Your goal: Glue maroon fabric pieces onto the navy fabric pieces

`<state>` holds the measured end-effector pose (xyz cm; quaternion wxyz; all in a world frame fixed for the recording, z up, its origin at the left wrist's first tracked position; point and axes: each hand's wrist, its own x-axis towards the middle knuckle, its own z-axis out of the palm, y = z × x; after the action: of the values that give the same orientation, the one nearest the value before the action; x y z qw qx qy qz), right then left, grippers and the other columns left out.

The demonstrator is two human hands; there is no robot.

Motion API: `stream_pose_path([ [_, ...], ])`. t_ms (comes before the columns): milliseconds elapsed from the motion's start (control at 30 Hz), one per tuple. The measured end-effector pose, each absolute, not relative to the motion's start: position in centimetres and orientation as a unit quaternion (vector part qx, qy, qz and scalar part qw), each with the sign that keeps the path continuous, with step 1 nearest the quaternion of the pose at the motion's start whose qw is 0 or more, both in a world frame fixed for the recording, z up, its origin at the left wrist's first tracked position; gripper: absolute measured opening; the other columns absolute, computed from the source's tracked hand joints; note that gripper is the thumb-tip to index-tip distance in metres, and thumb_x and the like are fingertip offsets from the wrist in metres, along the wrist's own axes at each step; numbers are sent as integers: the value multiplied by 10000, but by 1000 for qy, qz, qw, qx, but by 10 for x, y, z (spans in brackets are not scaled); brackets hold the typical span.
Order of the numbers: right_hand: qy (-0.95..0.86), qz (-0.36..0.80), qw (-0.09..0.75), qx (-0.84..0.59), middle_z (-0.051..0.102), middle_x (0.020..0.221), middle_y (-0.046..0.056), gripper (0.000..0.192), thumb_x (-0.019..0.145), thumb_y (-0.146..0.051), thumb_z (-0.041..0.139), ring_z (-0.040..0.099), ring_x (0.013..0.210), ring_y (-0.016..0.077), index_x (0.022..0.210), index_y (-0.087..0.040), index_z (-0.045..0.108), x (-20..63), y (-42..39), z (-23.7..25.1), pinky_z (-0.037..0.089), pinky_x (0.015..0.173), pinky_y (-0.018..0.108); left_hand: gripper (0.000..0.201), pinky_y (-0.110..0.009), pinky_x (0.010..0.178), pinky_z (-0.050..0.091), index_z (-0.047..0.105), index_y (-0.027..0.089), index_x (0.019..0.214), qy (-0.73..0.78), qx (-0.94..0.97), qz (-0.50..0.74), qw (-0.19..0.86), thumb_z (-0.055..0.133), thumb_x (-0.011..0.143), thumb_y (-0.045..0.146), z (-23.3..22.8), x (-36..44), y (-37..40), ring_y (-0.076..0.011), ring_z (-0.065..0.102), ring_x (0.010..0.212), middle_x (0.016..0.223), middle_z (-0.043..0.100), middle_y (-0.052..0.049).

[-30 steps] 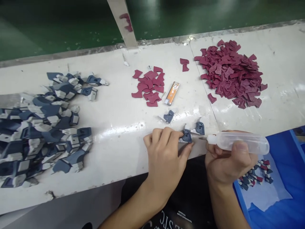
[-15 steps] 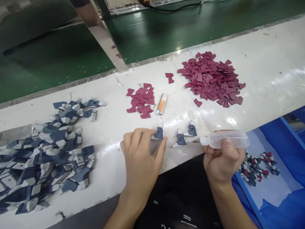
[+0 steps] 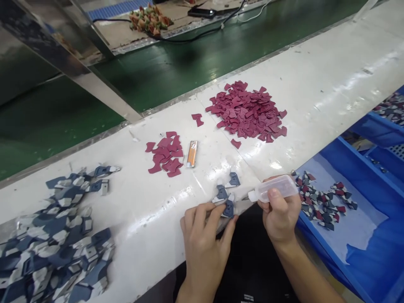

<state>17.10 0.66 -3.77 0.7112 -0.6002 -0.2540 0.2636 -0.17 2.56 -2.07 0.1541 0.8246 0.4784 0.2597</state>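
Note:
My left hand (image 3: pixel 208 235) pinches a small blue-and-white molded piece (image 3: pixel 228 208) at the table's near edge. Just behind it, two similar blue-and-white pieces (image 3: pixel 221 192) lie on the white table (image 3: pixel 151 202). A clear squeeze bottle (image 3: pixel 277 189) with a thin needle tip is gripped in my right hand (image 3: pixel 282 216). It is tilted on its side, the tip pointing left, close to the pieces. An orange lighter (image 3: pixel 192 154) lies beyond them, beside a small group of flat maroon pieces (image 3: pixel 166 153).
A big heap of maroon pieces (image 3: pixel 248 111) lies farther back. Many blue-and-white pieces (image 3: pixel 59 240) are piled at the left. At the right a blue bin (image 3: pixel 374 219) holds pieces with maroon parts (image 3: pixel 325 202). A metal post (image 3: pixel 94 90) rises at the table's far edge, before a green belt (image 3: pixel 176 63).
My left hand has brought its piece down toward the near edge, beside the two lying pieces. The bottle's tip is now nearer that piece. The camera view has shifted and turned.

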Motion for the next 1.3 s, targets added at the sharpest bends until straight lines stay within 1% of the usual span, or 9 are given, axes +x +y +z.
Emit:
stream_pose_path([
  [133,-281,268,700,-599,524,707,-70,183,974,-361,738,422,507,95,918,-232,621,171,12,-34,357,469,239,228,-398,919,430,720,273,1180,487,817,272,147,807,969,269,-23,5,37,-242,566,1013,1072,678,-36],
  [333,-373,233,657,-612,601,765,-51,139,942,-278,751,555,600,119,897,-240,625,166,13,-30,452,528,236,243,-400,907,417,740,283,1134,520,790,280,164,862,928,324,-25,13,36,-240,575,1000,1023,685,-16],
  [633,-398,218,636,-624,602,788,-35,125,973,-284,743,594,670,151,938,-248,629,165,13,-33,475,550,260,236,-396,918,429,758,307,1107,536,777,276,183,881,912,359,-23,14,35,-226,578,989,998,694,4],
  [833,-417,228,609,-635,584,751,-48,182,995,-327,751,584,623,148,943,-256,592,163,14,-29,453,512,258,196,-416,925,442,751,303,1125,530,782,262,195,835,955,353,-21,13,36,-232,589,995,1007,701,-7],
  [967,-440,223,592,-637,562,715,-58,170,1004,-318,723,567,581,141,935,-260,578,165,12,-24,435,486,252,183,-424,914,439,765,301,1109,534,778,268,191,838,952,359,-21,13,35,-235,588,989,989,703,-6],
  [1167,-464,199,557,-660,553,678,-57,211,973,-339,745,546,541,140,911,-262,559,172,8,-15,400,447,250,202,-426,925,440,770,297,1123,536,778,265,195,846,944,356,-21,14,35,-233,590,1000,998,707,-4],
  [1300,-480,187,543,-663,523,635,-72,216,981,-338,730,519,497,132,901,-266,543,176,8,-12,382,423,244,218,-423,927,435,764,304,1132,536,780,262,191,849,942,369,-22,12,36,-232,588,1005,1002,704,-2],
])
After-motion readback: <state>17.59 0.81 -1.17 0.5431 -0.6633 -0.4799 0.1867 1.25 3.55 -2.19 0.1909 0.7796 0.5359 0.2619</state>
